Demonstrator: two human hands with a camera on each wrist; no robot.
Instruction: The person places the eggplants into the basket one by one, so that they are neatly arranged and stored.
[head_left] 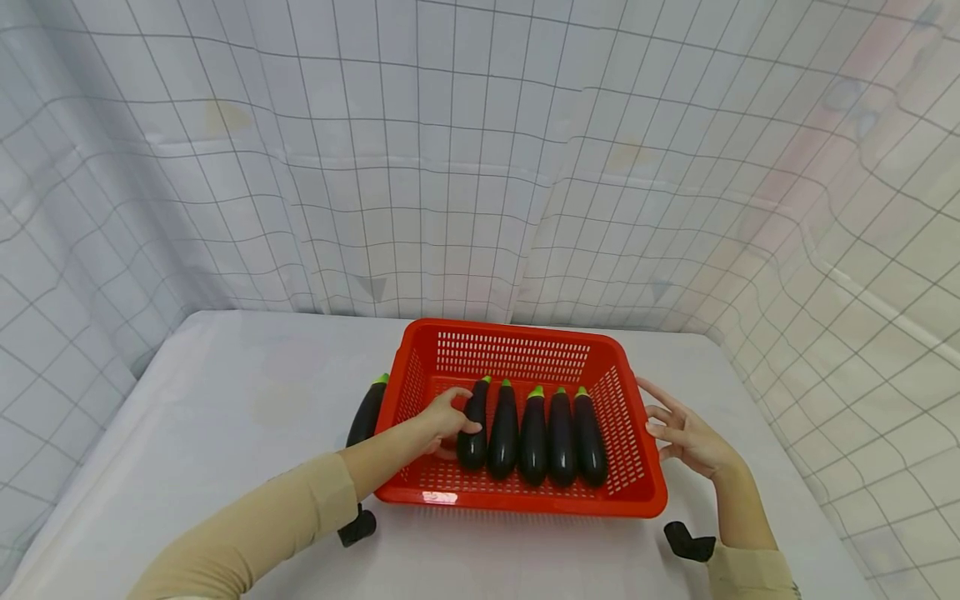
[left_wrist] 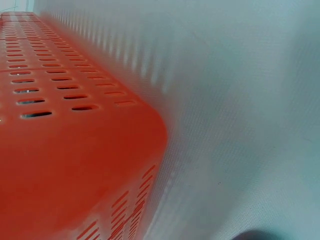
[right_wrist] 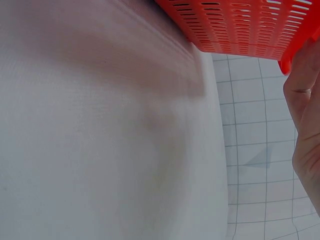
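Inside a red plastic basket (head_left: pixel 525 510), several dark eggplants (head_left: pixel 533 437) lie side by side with their green stem ends toward the back. My left hand (head_left: pixel 444 421) reaches over the basket's left wall and grips the leftmost eggplant (head_left: pixel 474 433) between thumb and fingers. Outside that wall, another eggplant (head_left: pixel 367 412) lies on the table, partly covered by my left forearm. My right hand (head_left: pixel 693 442) is at the basket's right side, its loosely extended fingers touching the rim. In the right wrist view, the fingers (right_wrist: pixel 302 75) meet the basket's rim (right_wrist: pixel 285 67).
The basket stands on a white-covered table (head_left: pixel 247 400). Grid-patterned white sheets (head_left: pixel 465 167) hang behind it and on both sides. A black wrist-camera piece (head_left: pixel 357 527) shows by the left forearm, another black piece (head_left: pixel 688 543) by the right.
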